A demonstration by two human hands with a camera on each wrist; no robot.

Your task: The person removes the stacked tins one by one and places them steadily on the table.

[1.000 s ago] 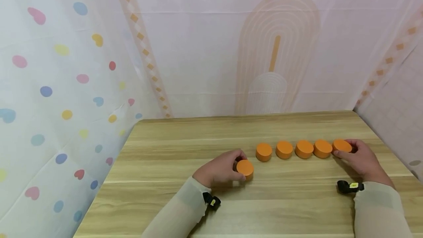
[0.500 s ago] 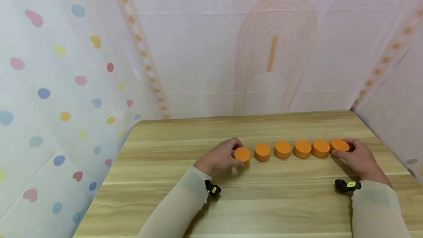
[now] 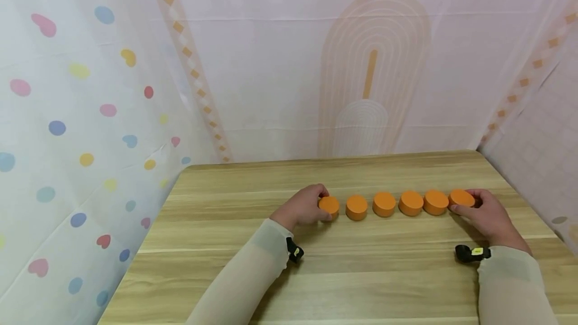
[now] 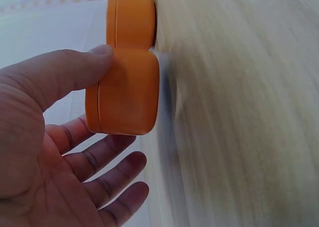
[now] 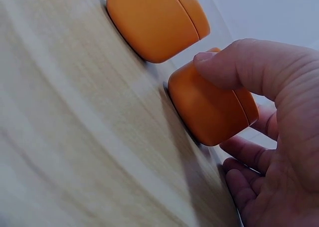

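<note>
Currently, left hand (image 3: 303,208) grips the leftmost orange disc (image 3: 329,205); right hand (image 3: 486,215) grips the rightmost orange disc (image 3: 460,197), both on the table (image 3: 370,265).

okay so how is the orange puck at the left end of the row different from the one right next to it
The leftmost round orange puck is gripped by the left hand, thumb on its near side; its neighbour, the second round orange puck, stands free with no hand on it. The leftmost ends the row, while the second has a puck on either side. Both look alike in colour, shape and size, and both lie flat on the wooden table.
</note>
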